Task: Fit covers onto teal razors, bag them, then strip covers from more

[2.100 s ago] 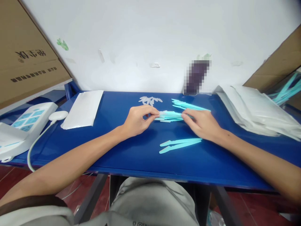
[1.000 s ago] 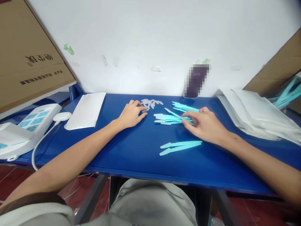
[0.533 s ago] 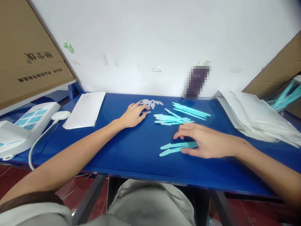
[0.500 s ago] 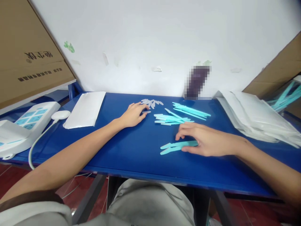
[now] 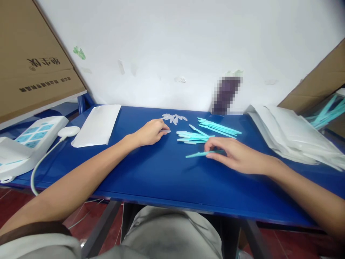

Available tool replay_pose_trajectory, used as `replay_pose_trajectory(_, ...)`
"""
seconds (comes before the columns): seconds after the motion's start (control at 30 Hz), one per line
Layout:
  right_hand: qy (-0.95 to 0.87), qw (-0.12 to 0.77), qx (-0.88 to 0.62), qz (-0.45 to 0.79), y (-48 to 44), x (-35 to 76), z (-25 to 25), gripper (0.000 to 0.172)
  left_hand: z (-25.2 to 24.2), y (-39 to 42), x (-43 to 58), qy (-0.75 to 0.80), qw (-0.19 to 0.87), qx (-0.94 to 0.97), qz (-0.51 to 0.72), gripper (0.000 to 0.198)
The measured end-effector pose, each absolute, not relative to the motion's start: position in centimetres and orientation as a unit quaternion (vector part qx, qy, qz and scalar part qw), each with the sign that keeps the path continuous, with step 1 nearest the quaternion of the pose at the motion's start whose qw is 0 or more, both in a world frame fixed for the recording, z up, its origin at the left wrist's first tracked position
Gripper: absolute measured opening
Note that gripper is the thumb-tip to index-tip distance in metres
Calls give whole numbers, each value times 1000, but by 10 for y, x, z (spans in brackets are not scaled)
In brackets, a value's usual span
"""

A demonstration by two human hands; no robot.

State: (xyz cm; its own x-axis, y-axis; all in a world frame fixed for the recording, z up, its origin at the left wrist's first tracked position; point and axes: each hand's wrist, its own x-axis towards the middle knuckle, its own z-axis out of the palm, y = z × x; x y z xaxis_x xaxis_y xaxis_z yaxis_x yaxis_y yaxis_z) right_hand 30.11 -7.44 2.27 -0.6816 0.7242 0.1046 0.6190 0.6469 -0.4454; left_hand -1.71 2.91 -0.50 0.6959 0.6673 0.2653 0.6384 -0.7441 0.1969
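My right hand [image 5: 231, 153] pinches a turquoise eyebrow razor [image 5: 196, 155] between thumb and fingers, its slim end pointing left just above the blue table. Only one edge shows, so I cannot tell whether a second razor lies against it. My left hand [image 5: 151, 132] is closed on a small translucent blade cap [image 5: 167, 131], whose tip sticks out to the right of the fingers. Behind that hand lies a loose heap of similar caps [image 5: 174, 118]. Between the hands rests a pile of turquoise razors [image 5: 192, 137], and another bundle of razors [image 5: 219, 126] lies farther back.
White plastic packets [image 5: 293, 131] are stacked at the right, near a clear bag of razors [image 5: 329, 111]. At the left are a flat white packet [image 5: 96, 126], a power strip [image 5: 35, 138] with a white cable, and a cardboard box [image 5: 40, 61]. A white wall [image 5: 161, 46] bounds the table's back.
Two razors showed on the table by my right hand; now it holds a razor raised off the surface and slightly farther back. My left fingers have closed on a cap and drawn slightly toward me.
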Motion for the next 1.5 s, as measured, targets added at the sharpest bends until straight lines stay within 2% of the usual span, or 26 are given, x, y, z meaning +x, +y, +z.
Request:
replay_pose_trajectory(0.17,-866,267,-406,120,-70,297,12,19,4,28,-21,372,91,913,140,21)
replay_pose_trajectory(0.27,-860,297,-409,68,-67,296,5,18,5,26,-22,389,115,901,154,22)
replay_pose_trajectory(0.37,-851,314,-418,56,-64,297,0,20,3,22,-17,388,135,883,229,26)
replay_pose_trajectory(0.43,-843,322,-427,58,-64,298,-1,21,4,18,-10,381,215,847,302,25)
replay_pose_trajectory(0.6,-838,331,-431,53,-64,297,-1,21,9,3,10,336,533,646,430,35)
replay_pose_trajectory(0.73,-845,340,-412,33,-64,295,-3,20,8,-5,17,321,640,559,419,30)
replay_pose_trajectory(1.03,-858,340,-384,25,-64,295,-4,18,-3,-12,23,326,661,543,402,30)
replay_pose_trajectory(1.27,-871,332,-362,24,-65,295,-4,18,-8,-9,26,345,623,512,481,32)
replay_pose_trajectory(1.5,-860,342,-377,3,-62,296,-7,17,-8,-8,24,346,609,516,494,27)
